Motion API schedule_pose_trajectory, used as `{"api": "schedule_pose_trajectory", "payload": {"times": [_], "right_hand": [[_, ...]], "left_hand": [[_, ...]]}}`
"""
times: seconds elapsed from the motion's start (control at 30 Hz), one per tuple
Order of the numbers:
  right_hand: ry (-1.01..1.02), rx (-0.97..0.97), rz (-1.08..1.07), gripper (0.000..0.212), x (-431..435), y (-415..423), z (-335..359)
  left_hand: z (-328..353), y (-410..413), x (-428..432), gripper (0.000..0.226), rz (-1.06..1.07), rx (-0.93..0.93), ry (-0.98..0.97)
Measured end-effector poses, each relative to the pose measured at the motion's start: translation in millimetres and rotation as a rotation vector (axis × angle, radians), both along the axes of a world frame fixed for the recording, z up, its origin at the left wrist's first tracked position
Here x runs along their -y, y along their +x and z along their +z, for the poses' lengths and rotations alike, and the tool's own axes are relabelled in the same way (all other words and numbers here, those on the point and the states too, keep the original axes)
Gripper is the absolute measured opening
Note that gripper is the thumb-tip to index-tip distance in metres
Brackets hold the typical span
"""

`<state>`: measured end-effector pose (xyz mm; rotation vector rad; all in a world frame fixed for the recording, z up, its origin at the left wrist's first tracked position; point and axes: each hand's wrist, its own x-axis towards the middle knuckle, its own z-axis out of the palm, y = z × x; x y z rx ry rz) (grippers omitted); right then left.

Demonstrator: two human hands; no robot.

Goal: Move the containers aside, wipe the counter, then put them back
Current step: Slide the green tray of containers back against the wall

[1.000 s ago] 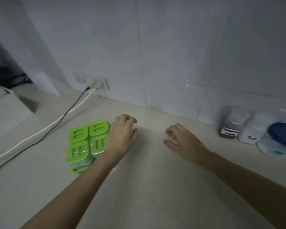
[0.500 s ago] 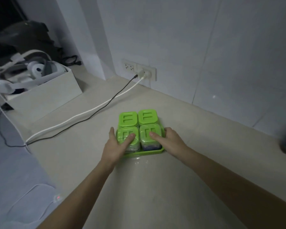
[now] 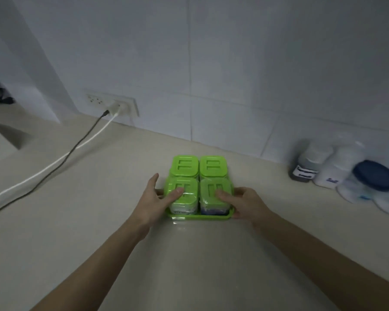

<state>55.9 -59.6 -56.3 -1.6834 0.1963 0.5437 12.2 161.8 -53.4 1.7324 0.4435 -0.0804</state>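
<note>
A green tray (image 3: 198,217) carries several small clear jars with green lids (image 3: 199,167), wrapped in clear film, in the middle of the beige counter (image 3: 99,221). My left hand (image 3: 154,200) grips the tray's left side, thumb lying on the near left lid. My right hand (image 3: 243,203) holds the right side, thumb on the near right lid. Whether the tray rests on the counter or is just off it, I cannot tell.
At the right by the wall stand a dark labelled jar (image 3: 308,164), a white jar (image 3: 334,169) and a blue-lidded tub (image 3: 373,178). A white cable (image 3: 54,164) and a black cable (image 3: 76,144) run from the wall socket (image 3: 119,105) across the counter's left part.
Both hands closed on the green tray and have carried it rightward along the counter, away from the cables; the jars at the right are back in view.
</note>
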Motion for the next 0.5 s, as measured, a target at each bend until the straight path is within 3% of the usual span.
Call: {"api": "schedule_pose_trajectory", "payload": {"times": [0.37, 0.5], "right_hand": [[-0.124, 0.094, -0.346, 0.045, 122, 23, -13], [-0.126, 0.118, -0.352, 0.071, 129, 45, -18]], "left_hand": [[-7, 92, 133, 0.080, -0.249, -0.005, -0.031], [-13, 114, 135, 0.083, -0.233, -0.026, -0.064]]}}
